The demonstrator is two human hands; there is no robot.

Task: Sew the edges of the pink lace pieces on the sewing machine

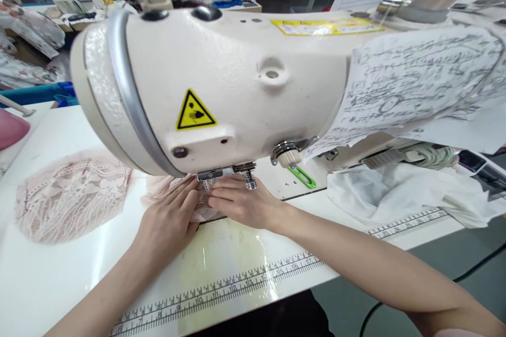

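Observation:
A cream sewing machine (221, 84) fills the upper middle of the head view. Under its presser foot (221, 172) lies a small piece of pink lace (162, 185). My left hand (168, 218) rests flat on the lace just left of the foot, fingers stretched forward. My right hand (241, 202) lies beside it on the right, fingers extended and pressing the lace towards the foot. The fingertips of both hands almost meet below the needle area, which the machine head partly hides.
A pile of pink lace pieces (71, 195) lies on the white table (59, 284) at the left. A printed ruler (221, 290) runs along the table's front edge. White cloth (395, 189) and patterned paper (419, 84) sit at the right; a green clip (302, 176) lies behind the foot.

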